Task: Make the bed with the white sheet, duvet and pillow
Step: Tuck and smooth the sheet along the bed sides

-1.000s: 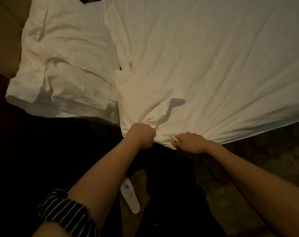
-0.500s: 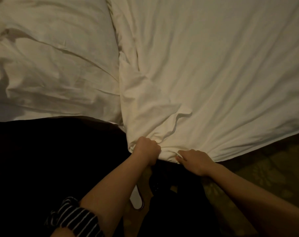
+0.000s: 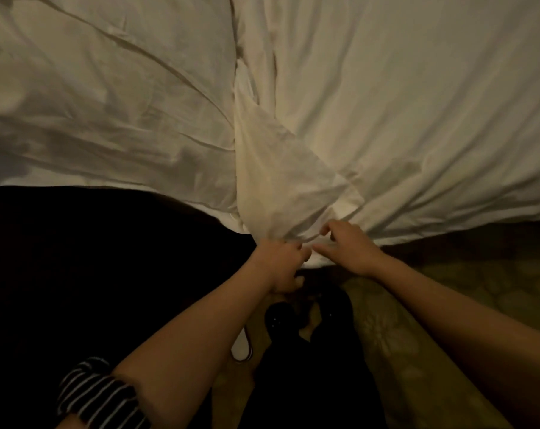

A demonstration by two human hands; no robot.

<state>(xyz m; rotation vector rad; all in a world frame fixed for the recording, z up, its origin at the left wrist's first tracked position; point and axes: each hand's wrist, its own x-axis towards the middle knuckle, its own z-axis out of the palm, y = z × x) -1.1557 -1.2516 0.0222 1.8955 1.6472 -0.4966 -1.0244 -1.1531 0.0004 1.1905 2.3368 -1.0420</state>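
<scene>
Right hand (image 3: pixel 346 250) loosened from its earlier grip, fingers resting on the white sheet (image 3: pixel 386 119), left hand (image 3: pixel 279 264) still clenching its bunched corner, pillow (image 3: pixel 108 103) alongside

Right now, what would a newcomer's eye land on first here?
Two bare hands meet at the bed's near edge: the left hand grips a bunched corner of the white sheet, the right hand touches it alongside. The sheet fans out in creases to the upper right, with a rumpled pillow at upper left.
</scene>
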